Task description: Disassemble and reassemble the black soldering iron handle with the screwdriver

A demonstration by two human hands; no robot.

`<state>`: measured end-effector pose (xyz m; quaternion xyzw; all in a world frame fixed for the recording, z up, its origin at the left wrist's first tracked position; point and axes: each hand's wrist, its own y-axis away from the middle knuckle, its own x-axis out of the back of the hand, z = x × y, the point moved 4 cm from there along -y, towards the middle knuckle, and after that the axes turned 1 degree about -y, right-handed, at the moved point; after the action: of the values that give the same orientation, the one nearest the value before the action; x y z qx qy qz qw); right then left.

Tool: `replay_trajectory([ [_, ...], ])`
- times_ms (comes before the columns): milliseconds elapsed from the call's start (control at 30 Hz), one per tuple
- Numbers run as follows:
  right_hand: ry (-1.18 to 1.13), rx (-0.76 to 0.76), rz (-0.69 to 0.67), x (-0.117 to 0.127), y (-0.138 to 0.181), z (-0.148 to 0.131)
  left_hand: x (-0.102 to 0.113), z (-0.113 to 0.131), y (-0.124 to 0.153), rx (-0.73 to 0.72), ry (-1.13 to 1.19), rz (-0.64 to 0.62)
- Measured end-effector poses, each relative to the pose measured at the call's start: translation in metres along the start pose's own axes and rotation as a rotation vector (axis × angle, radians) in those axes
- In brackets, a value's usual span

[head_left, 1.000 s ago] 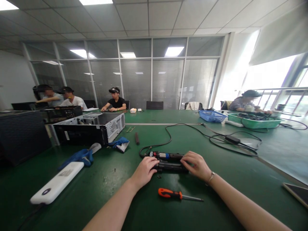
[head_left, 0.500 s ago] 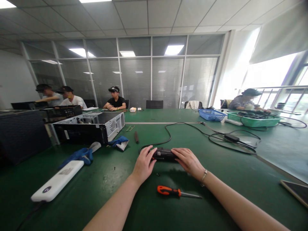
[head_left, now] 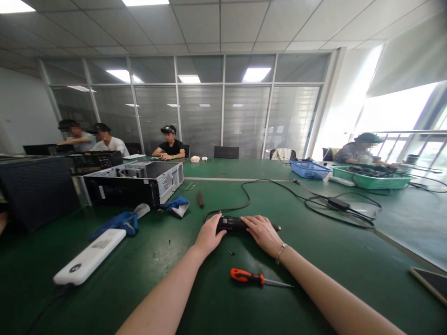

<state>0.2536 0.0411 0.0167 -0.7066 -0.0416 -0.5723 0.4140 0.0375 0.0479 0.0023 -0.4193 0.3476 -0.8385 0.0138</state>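
A black, corded tool that looks like an electric screwdriver (head_left: 232,223) lies sideways on the green table (head_left: 216,307). Its metal tip shows at the right end, and a cable leaves near the left end. My left hand (head_left: 208,236) grips the left end, thumb on the near side. My right hand (head_left: 262,236) is closed over the right part, fingers across the top. Nearer to me lies an orange and black screwdriver (head_left: 247,277), shaft pointing right. Tiny dark screws (head_left: 232,253) rest between it and the tool.
An opened computer case (head_left: 122,190) stands left, beside blue gloves (head_left: 177,204) and a white power strip (head_left: 91,256). A dark brown bar (head_left: 200,199) lies ahead. Cables, a blue basket (head_left: 310,170) and a green basket (head_left: 373,179) are right. Several people sit around.
My right hand has slid left along the black tool, and the metal tip at its right end now shows. My left hand keeps its hold. The view has shifted slightly.
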Motion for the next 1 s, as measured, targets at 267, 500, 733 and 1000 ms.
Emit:
replay_trajectory([
  [267,0.014,-0.072,0.01,-0.007,0.0,0.005,0.002,-0.005,-0.011,0.016,-0.069,-0.062],
  [500,-0.005,-0.041,-0.037,-0.002,0.003,0.004,0.009,-0.004,-0.004,-0.047,-0.066,-0.124],
  [733,-0.04,0.061,-0.077,0.008,0.012,0.002,0.014,-0.002,0.003,-0.105,0.043,-0.197],
  [1000,-0.015,-0.03,-0.07,0.006,0.01,0.006,0.009,0.006,-0.003,0.03,-0.033,-0.302],
])
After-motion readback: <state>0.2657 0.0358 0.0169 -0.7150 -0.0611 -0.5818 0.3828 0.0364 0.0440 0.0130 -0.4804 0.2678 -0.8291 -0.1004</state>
